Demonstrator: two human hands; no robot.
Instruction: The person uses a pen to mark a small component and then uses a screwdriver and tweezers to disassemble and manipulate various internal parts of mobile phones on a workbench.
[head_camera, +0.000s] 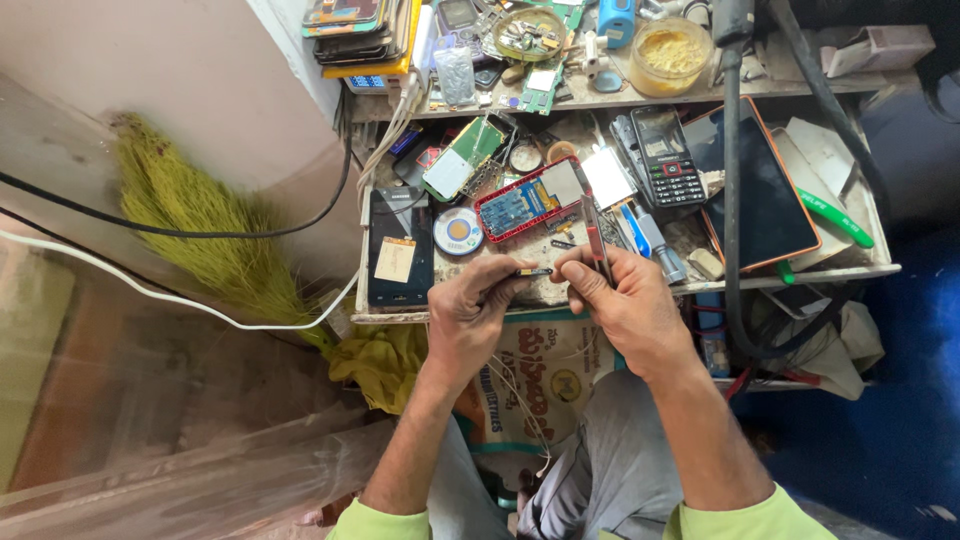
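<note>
Left hand (470, 310), right hand (625, 300) pinch small dark part (533, 271) between them; tweezers (597, 240) in right.

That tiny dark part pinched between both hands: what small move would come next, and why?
Probably lowering the tiny dark part toward the opened red phone just beyond. Both the left hand and the right hand pinch it above the tray's edge, and the right hand also holds a slim tool ready.

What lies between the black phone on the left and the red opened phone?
In the head view, a small round tin lies between the black phone and the red opened phone.
</note>
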